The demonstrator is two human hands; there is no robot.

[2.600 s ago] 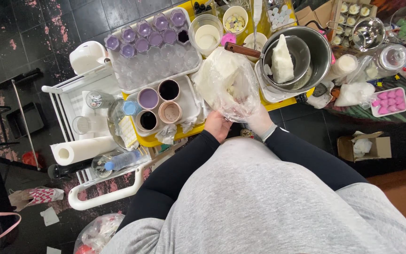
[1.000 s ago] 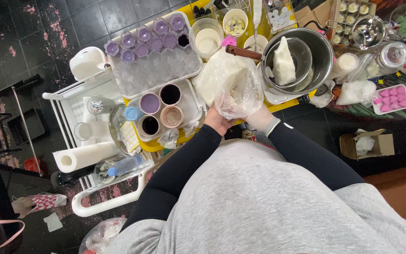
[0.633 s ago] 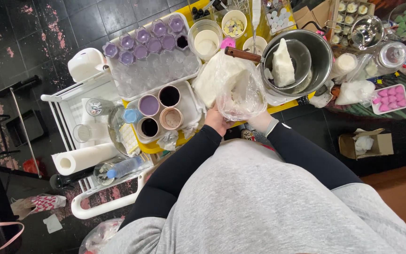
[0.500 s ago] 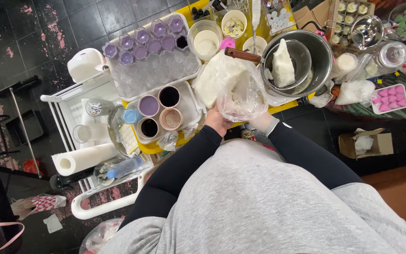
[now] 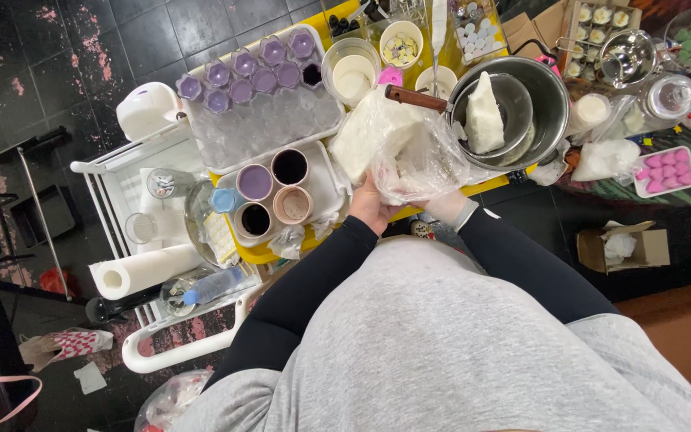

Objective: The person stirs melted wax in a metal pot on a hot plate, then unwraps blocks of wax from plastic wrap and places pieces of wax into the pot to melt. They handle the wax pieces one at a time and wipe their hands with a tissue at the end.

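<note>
We hold a clear plastic bag [image 5: 413, 156] with both hands over the near edge of the yellow desk [image 5: 259, 250]; inside it sits a big white waxy block [image 5: 373, 136]. Our left hand [image 5: 371, 206] is bare and grips the bag from below at its near left side, fingers curled into the plastic, while our right hand [image 5: 446, 205] (it wears a pale glove) clutches the bag's near right side, partly hidden behind the crumpled film. Just to the right of the bag, a steel pot [image 5: 549, 96] holds a smaller pan with a wooden handle [image 5: 416, 98], and in that pan stands a white wedge of wax [image 5: 484, 116]. To the left of the bag lies a white tray [image 5: 331, 178] with four cups [image 5: 273, 192], their contents lilac, dark and pinkish. Farther off, a large tray carries small purple-filled jars [image 5: 253, 68] along its far edge. At the far left, a white cart [image 5: 133, 172] bears a paper towel roll [image 5: 137, 270] and a plastic bottle with a blue cap [image 5: 213, 284]. On the far right sits a pink mould [image 5: 664, 170], and a small open cardboard box [image 5: 621, 246] rests on the dark floor.
</note>
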